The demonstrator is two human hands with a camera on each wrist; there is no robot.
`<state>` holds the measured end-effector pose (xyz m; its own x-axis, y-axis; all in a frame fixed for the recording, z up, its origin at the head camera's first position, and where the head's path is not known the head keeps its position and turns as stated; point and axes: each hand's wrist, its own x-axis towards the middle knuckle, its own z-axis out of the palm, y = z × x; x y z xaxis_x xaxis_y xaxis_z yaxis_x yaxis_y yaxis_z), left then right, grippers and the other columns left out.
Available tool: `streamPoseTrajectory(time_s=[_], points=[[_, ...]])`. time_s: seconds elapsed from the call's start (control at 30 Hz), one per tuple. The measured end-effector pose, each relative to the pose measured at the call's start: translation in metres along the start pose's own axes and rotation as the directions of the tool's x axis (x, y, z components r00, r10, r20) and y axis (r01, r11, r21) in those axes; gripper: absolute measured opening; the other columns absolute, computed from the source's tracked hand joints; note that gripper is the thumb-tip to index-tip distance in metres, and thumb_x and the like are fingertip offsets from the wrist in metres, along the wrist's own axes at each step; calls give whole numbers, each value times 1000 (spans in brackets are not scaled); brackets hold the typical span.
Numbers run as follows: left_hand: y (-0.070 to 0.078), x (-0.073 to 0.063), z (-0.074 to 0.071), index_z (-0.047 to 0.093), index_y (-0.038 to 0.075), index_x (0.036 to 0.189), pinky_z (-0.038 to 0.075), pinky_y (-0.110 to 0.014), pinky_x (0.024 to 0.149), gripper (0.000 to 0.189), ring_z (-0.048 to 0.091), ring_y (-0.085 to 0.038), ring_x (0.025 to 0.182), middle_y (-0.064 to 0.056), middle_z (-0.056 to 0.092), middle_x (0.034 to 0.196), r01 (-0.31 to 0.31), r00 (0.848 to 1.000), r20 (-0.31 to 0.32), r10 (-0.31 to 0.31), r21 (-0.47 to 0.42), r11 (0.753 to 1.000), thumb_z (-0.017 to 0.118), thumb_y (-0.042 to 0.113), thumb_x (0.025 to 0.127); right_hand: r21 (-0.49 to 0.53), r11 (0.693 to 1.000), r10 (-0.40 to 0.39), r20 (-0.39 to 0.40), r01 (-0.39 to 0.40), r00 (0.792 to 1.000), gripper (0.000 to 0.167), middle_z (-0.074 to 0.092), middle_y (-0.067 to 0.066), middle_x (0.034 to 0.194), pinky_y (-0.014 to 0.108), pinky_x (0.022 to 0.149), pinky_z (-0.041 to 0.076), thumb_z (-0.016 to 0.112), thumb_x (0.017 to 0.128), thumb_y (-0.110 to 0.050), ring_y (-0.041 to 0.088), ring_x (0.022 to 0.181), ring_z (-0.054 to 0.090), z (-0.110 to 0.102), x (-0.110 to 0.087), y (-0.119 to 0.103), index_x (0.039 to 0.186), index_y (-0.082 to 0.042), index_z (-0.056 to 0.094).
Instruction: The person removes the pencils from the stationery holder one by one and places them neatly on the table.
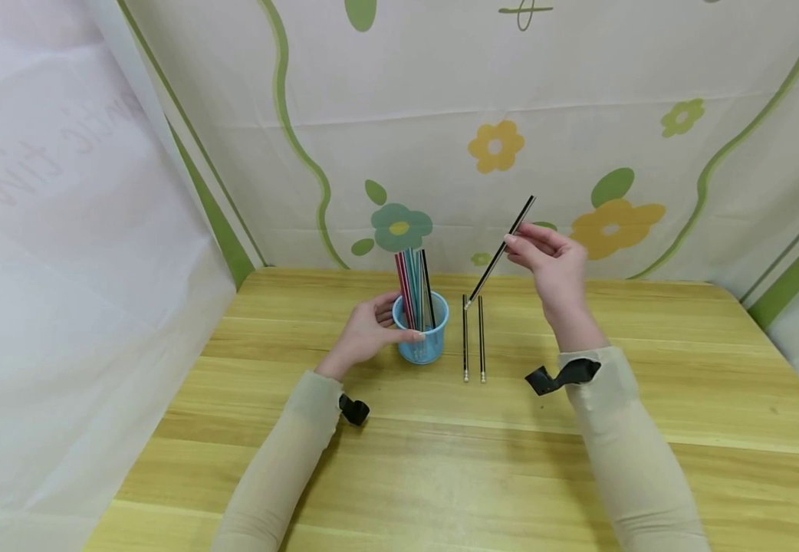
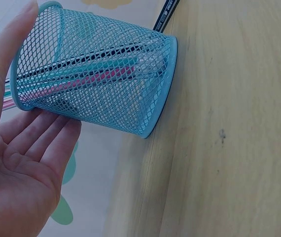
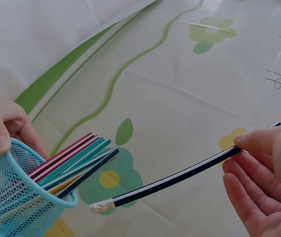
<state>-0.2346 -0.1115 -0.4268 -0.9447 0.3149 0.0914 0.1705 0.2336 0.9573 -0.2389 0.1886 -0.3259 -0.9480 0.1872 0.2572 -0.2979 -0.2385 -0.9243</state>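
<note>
A blue mesh pencil cup [image 1: 422, 353] stands upright on the table, holding several red, teal and black striped pencils [image 3: 71, 160]. My left hand [image 1: 365, 333] grips the cup near its rim, thumb in front and fingers behind. To the right of the cup, my right hand [image 1: 554, 268] pinches a black-and-white striped pencil [image 3: 170, 182] between thumb and fingers, tilted with its eraser end low. Two more black striped pencils [image 1: 481, 337] lie side by side on the table, right of the cup, their eraser ends toward me.
The wooden table [image 1: 441, 460] meets a white cloth backdrop [image 1: 406, 77] printed with flowers and green lines just behind the cup. Another white cloth [image 1: 61, 268] hangs along the left side. Black straps with small devices [image 1: 565, 376] sit on both wrists.
</note>
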Motion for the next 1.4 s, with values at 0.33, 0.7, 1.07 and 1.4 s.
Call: streamPoseTrajectory(time_s=[0.33,0.7,1.07,1.4], points=[[-1,0,-1,50,8,149,48,-34,105,88,59,-19,122,-2,62,134,-3,1000,1,3,7,1000,94,28,75,-49,997,53,0,-53,999,37,74,9,99,34,81,61,82,87,-8,19,86,74,-16,-3,7,118,7,69],[-1,0,-1,50,7,149,48,-33,105,89,59,-19,122,-2,62,134,-11,1000,5,11,-5,1000,94,28,75,-106,984,140,-6,-140,990,39,73,8,98,33,78,61,81,89,-9,18,84,73,-32,-8,26,121,8,68],[1,0,-1,51,8,149,48,-35,105,83,60,-21,123,-6,62,136,-22,1000,11,22,-12,1000,92,20,78,-188,949,258,6,-252,966,50,70,6,107,31,80,60,81,90,-16,16,89,71,-46,-10,42,132,6,63],[4,-1,-1,47,6,151,46,-36,108,85,57,-26,127,-11,58,141,-4,1000,20,5,-22,1000,91,14,79,-309,896,337,4,-319,942,47,72,2,102,38,85,59,79,93,-18,16,85,72,-51,-11,61,131,5,64]])
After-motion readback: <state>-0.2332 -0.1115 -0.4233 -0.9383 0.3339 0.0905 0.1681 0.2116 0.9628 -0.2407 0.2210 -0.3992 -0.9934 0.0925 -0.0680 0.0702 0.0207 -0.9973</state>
